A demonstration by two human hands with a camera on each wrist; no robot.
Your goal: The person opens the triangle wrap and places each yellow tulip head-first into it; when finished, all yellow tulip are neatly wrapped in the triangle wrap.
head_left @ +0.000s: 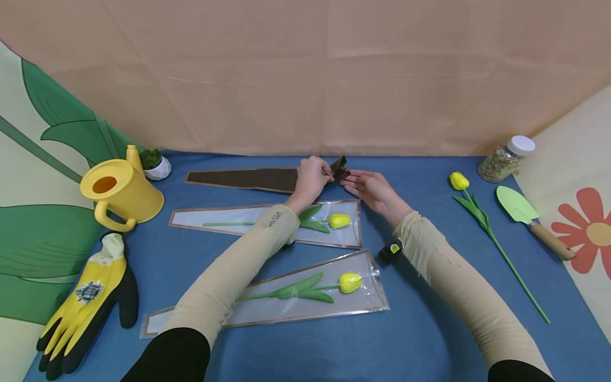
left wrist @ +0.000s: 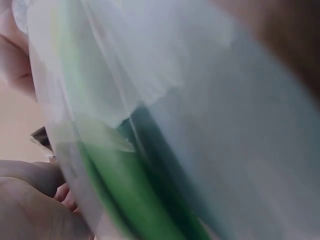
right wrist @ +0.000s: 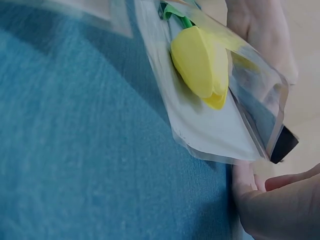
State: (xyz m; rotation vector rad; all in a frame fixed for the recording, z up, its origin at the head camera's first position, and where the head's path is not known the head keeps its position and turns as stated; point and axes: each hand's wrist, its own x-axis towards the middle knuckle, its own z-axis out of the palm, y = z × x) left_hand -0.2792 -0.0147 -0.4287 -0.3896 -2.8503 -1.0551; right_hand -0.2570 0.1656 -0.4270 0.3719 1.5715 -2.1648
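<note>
A dark brown flat sleeve (head_left: pixel 243 179) lies at the back of the table, its right end (head_left: pixel 340 168) folded up and crumpled. My left hand (head_left: pixel 312 180) pinches the sleeve near that end with curled fingers. Beside it my right hand (head_left: pixel 373 190) has its fingers stretched out, the fingertips right at the crumpled edge. In front of both hands lies a clear-fronted sleeve (head_left: pixel 224 216) with a yellow artificial tulip (head_left: pixel 339 220) inside; the left forearm covers part of it. That tulip (right wrist: pixel 200 67) shows close up in the right wrist view.
Nearer me is a second clear sleeve (head_left: pixel 305 313) holding a yellow tulip (head_left: pixel 350 283). A loose tulip (head_left: pixel 459 181), a green trowel (head_left: pixel 517 204) and a lidded jar (head_left: pixel 501 163) stand or lie right. Left are a yellow watering can (head_left: pixel 143 193), small potted plant (head_left: pixel 157 167) and glove (head_left: pixel 95 289).
</note>
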